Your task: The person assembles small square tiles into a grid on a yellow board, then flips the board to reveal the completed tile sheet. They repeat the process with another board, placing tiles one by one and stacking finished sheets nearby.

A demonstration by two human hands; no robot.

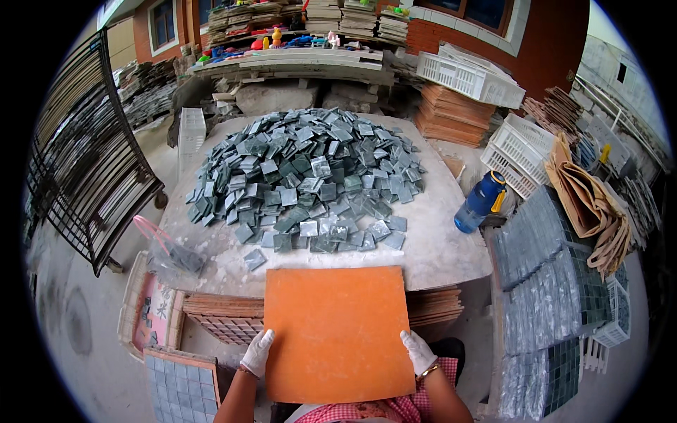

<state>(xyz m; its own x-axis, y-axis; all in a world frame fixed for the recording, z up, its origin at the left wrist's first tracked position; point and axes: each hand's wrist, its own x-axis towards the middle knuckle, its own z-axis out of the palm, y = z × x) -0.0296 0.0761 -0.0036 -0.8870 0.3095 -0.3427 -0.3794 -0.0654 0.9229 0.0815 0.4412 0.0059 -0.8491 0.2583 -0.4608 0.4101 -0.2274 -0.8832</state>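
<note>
A flat orange board (338, 335) lies level in front of me, its far edge at the near rim of the stone-topped table (451, 257). My left hand (257, 352), in a white glove, grips its left edge. At the right edge my right hand (419, 352), gloved too, holds the board with the thumb on top; the fingers beneath are partly hidden. Beyond the board, a large heap of grey-green square stone tiles (310, 176) covers the middle of the table, with a single loose tile (254, 260) nearest the board.
A blue bottle (481, 202) stands on the table's right side. Stacks of wrapped tile sheets (536, 296) rise at the right. Orange grid trays (226, 314) are stacked under the table; a tray of set tiles (182, 386) is lower left. A black metal rack (99, 155) stands left.
</note>
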